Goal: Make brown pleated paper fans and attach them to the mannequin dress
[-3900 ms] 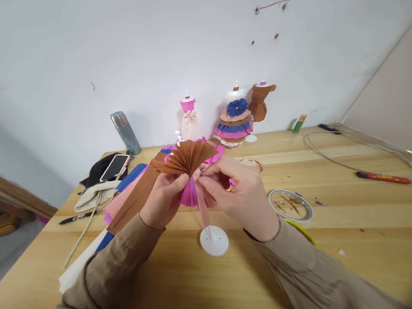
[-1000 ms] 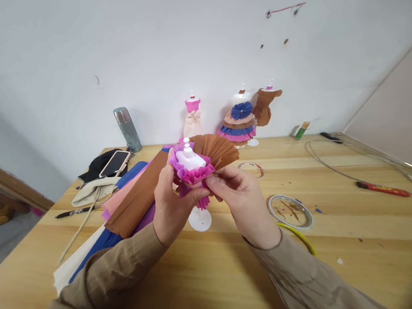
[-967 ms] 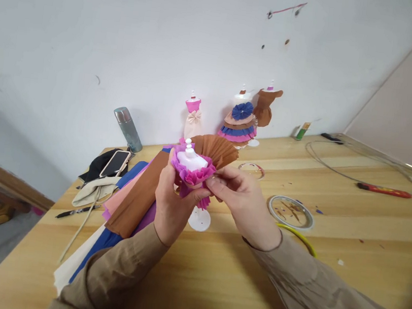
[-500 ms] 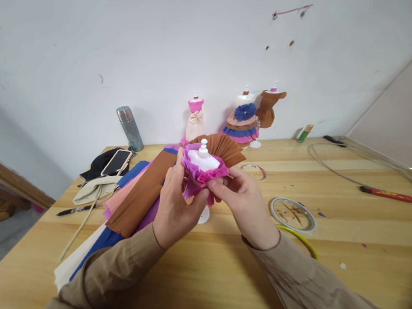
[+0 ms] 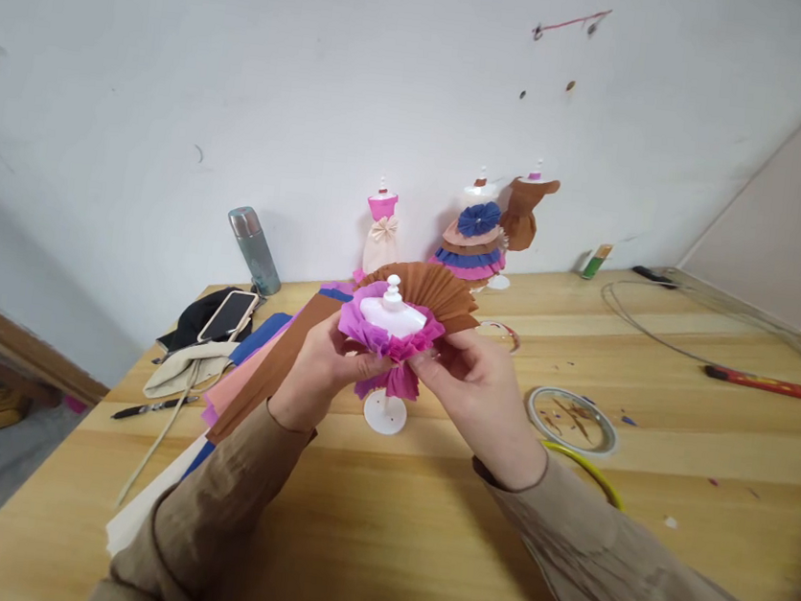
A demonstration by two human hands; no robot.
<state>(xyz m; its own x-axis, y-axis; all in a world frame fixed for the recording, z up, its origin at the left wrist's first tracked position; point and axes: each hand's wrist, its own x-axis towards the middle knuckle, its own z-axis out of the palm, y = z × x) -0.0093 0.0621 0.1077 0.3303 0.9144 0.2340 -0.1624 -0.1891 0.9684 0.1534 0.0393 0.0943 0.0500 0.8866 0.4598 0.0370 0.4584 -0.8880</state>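
A small white dress form stands upright on its round base in front of me. Purple and magenta crepe paper is ruffled around its torso, and a pleated brown paper fan spreads behind it. On the left side, my left hand is closed on the purple paper, its thumb across the front. My right hand pinches the magenta paper at the right front between thumb and fingers. The fingertips behind the paper are hidden.
Crepe paper strips, a phone, a pen and a flask lie or stand left. Dressed forms line the wall. At right are a tape roll, a yellow ring, a red-handled tool and a cable.
My left hand has shifted left and lower, its thumb now flatter across the front. More of the white base shows beneath the paper. My right hand stays nearly in place.
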